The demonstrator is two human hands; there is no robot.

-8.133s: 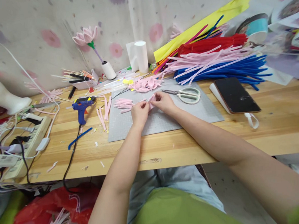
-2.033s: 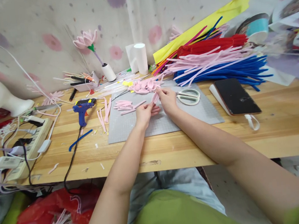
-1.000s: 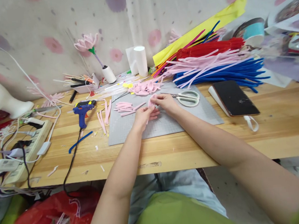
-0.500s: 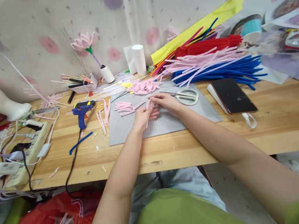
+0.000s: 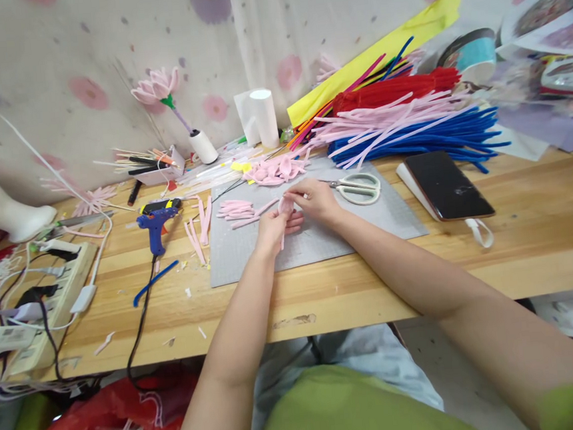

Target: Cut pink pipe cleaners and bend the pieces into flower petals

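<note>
My left hand (image 5: 271,227) and my right hand (image 5: 315,199) meet over the grey cutting mat (image 5: 367,224). Both pinch the same pink pipe cleaner piece (image 5: 284,206), bent into a small loop, with a loose end hanging down below my left fingers. A pile of cut pink pieces (image 5: 238,210) lies on the mat just left of my hands. Finished pink petal loops (image 5: 276,170) sit at the mat's far edge. White-handled scissors (image 5: 359,186) lie on the mat right of my right hand.
A blue glue gun (image 5: 155,218) lies left of the mat, its black cord running off the table edge. A power strip (image 5: 47,289) sits far left. A black phone (image 5: 444,185) lies to the right. Bundles of pink, blue and red pipe cleaners (image 5: 409,120) are stacked behind.
Over the last seconds my hands came back together from a slightly spread position, bending the pink piece into a loop. The view shifted a little; nothing else on the table moved.
</note>
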